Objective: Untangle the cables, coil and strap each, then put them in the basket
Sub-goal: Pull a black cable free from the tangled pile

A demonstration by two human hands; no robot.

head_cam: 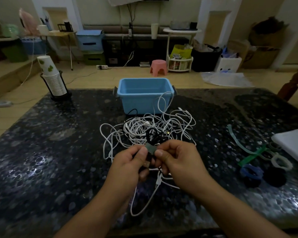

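A small coil of black cable (154, 137) is held up between my two hands, with a grey-green strap (150, 149) wrapped around it. My left hand (130, 164) pinches the strap's left side and the coil's lower end. My right hand (176, 158) pinches the strap's right side. Behind them a tangle of white cables (144, 127) lies on the dark speckled table (50, 160), one loop reaching up against the blue basket (143, 94). One white cable (144, 200) trails down under my hands. The basket looks empty.
Loose straps lie at the right: a pale green strap (237, 141), a bright green strap (251, 157), a white ring (281, 163), a blue ring (251, 173) and a black ring (273, 177). A white board (294, 143) sits at the right edge. A paper-cup stack (52, 78) stands far left.
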